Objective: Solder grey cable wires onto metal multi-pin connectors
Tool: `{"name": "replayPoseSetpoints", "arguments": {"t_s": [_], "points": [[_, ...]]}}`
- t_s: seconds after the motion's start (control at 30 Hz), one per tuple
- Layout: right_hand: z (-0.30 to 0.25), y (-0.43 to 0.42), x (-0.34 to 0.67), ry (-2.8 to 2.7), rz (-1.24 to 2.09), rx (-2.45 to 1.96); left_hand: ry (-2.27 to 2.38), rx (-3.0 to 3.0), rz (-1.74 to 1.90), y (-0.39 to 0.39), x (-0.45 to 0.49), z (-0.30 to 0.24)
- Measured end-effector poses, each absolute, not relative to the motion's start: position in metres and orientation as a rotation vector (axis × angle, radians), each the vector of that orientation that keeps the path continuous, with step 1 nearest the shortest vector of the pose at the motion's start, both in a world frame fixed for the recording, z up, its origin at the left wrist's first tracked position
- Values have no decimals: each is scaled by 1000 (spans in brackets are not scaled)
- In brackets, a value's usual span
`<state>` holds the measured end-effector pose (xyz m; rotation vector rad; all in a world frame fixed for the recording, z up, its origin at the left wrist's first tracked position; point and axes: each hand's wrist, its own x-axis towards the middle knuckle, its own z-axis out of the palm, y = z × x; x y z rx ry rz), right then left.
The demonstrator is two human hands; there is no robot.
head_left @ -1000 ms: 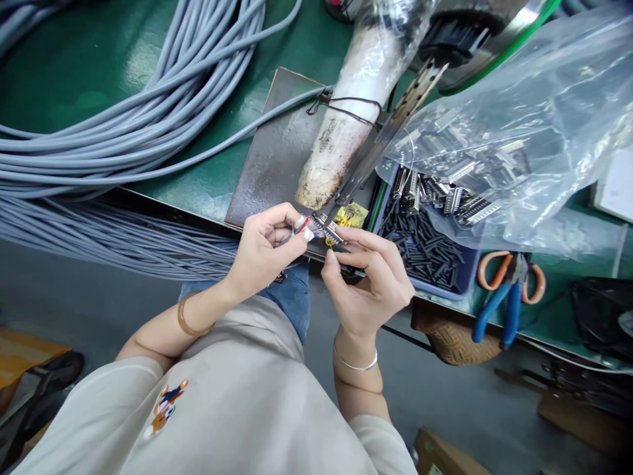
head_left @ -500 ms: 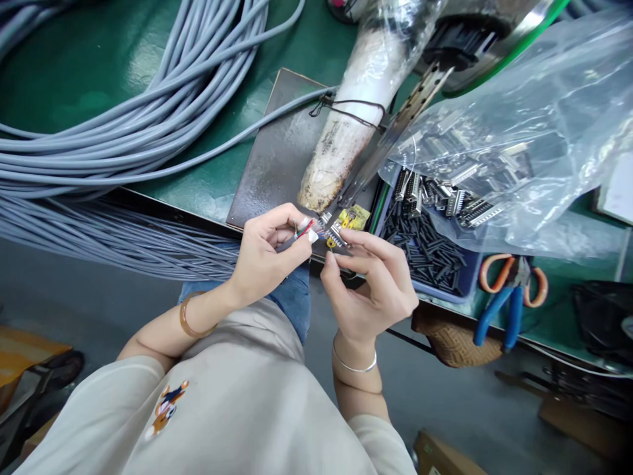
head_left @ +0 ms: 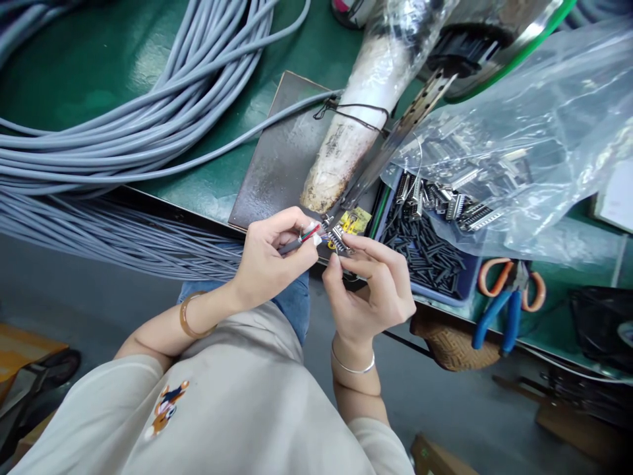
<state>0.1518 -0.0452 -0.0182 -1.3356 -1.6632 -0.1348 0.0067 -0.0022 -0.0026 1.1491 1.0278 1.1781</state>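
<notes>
Left hand (head_left: pixel 271 254) pinches wires (head_left: pixel 311 232); right hand (head_left: pixel 370 290), can't tell its grip. Keep yours steady beside the connector (head_left: pixel 337 237).

The single camera sits on the person's head, looking forward and down, close over the shirt (head_left: pixel 247 402), to the plug (head_left: pixel 337 238) and green surface (head_left: pixel 89 72).

- The left hand (head_left: pixel 270 257) is curled, thumb and fingers pinched
- The right hand (head_left: pixel 373 290) is arched, thumb pointed toward bent fingers
- Both forearms (head_left: pixel 208 313) are held forward, bare
</notes>
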Motion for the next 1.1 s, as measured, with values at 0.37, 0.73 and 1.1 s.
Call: {"name": "replayPoseSetpoints", "arguments": {"t_s": [0.37, 0.73, 1.1], "points": [[-26, -49, 156, -1730, -212, -1279, 999, 1094, 1088, -3, 4, -8], [-18, -46, 149, -1520, 157, -1335, 977, 1043, 1123, -7, 2, -8], [-16, -42, 151, -1662, -53, -1367, 1079, 1211, 1262, -3, 9, -6]]}}
